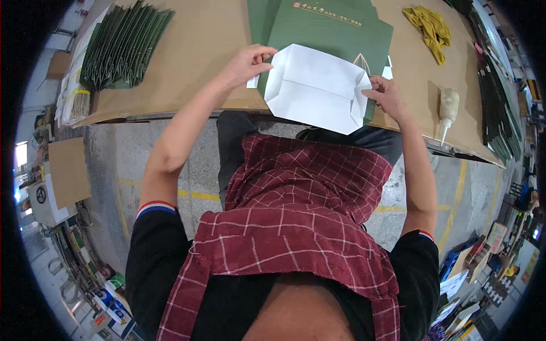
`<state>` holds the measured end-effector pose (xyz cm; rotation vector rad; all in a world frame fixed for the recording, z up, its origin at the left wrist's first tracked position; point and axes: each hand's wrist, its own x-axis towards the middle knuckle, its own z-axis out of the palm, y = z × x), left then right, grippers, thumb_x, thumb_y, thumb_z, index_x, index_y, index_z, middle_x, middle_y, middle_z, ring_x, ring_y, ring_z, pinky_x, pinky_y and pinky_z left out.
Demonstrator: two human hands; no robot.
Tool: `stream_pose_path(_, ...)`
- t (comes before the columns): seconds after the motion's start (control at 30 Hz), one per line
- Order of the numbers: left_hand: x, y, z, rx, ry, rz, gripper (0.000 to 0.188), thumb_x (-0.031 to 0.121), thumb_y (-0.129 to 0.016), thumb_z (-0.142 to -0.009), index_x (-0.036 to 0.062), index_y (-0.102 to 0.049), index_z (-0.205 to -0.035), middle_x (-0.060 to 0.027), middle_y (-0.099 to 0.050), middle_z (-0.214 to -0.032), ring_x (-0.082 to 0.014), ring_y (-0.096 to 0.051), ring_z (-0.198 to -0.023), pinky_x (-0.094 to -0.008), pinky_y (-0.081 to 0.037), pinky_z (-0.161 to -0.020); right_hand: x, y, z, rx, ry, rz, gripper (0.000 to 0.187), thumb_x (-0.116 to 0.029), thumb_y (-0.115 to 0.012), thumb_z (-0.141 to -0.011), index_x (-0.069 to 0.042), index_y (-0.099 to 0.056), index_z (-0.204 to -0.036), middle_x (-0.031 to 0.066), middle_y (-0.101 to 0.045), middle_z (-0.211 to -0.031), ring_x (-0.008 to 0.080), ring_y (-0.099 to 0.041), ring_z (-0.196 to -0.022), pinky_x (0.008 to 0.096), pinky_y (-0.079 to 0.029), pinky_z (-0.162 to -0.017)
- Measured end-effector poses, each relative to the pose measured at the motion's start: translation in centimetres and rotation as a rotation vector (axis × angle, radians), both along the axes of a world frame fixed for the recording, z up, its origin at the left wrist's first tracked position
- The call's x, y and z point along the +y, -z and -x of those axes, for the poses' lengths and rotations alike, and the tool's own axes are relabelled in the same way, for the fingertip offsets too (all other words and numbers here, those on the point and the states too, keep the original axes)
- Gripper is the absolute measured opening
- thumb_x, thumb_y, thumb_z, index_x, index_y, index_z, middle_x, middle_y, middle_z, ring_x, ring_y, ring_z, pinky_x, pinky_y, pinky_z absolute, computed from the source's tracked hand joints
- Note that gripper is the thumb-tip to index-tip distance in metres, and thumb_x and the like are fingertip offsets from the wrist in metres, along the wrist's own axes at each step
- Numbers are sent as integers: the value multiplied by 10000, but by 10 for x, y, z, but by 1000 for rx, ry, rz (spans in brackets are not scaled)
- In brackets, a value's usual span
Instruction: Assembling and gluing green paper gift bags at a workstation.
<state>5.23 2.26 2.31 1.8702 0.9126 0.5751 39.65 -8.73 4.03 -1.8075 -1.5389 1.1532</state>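
Brown counter [207,28] spanned the upper frame, grey floor [133,148] below. Right grip [388,98] pinched the white folded paper [315,94]; left grip [247,65] curled at its upper-left corner, hold unclear.

A: What covered the table [210,28]?
B: Plain brown sheeting was noted across its top.
A: Contents, left side?
B: A fanned row of dark green folded pieces [126,45] stood beside a pale bundle [77,105] with a yellow band.
A: Centre?
B: Overlapping green paper bags [335,37] lay there, one bearing gold print.
A: Right side?
B: A crumpled mustard cloth [429,27]; nearer, a pale bottle [449,107], nozzle toward the near edge. Further green pieces [496,108] lined that end.
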Motion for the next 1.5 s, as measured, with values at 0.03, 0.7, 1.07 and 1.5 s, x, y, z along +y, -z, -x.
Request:
stream_pose_path(0.03, 2, 2, -8, 126, -28, -63, 330, 56, -591, -725, 56, -569, -1055, -56, -509, -837, -134, -473, -729, -243, -436, -674, 1, 1, -1, -16, -20, 6, 146, -134, -633, -741, -49, -576, -846, -14, -470, -616, 65, -413, -546, 224, -342, -456)
stream_pose_path(0.7, -14, -4, -39, 313, 5, -344, 289, 137, -634, -703, 78, -606, -985, -73, -594, -876, -243, -541, -818, -349, -460, -725, -13, 12, 17, -331, -9, -345, 232, -170, -588, -767, -68, -597, -975, 128, -599, -845, 275, -576, -756, 331, -463, -669)
stream_pose_path(1.07, -14, 32, -17, 70, -40, -864, 182, 125, -652, -687, 45, -611, -846, -97, -596, -807, -226, -558, -696, -305, -449, -639, -35, 17, 18, -561, -258, -635, 263, -148, -546, -790, -73, -542, -1041, 119, -524, -1032, 275, -510, -939, 355, -444, -777)
stream_pose_path(1.5, -21, 2, -29, 63, -261, -167, 191, 22, -576, -715, 37, -599, -904, -76, -602, -815, -146, -579, -725, -263, -466, -659, -37, 17, -256, -791, 547, 80, 789, -523, -630, -669, -46, -387, -1248, 181, -529, -1121, 317, -529, -1015, 429, -422, -834)
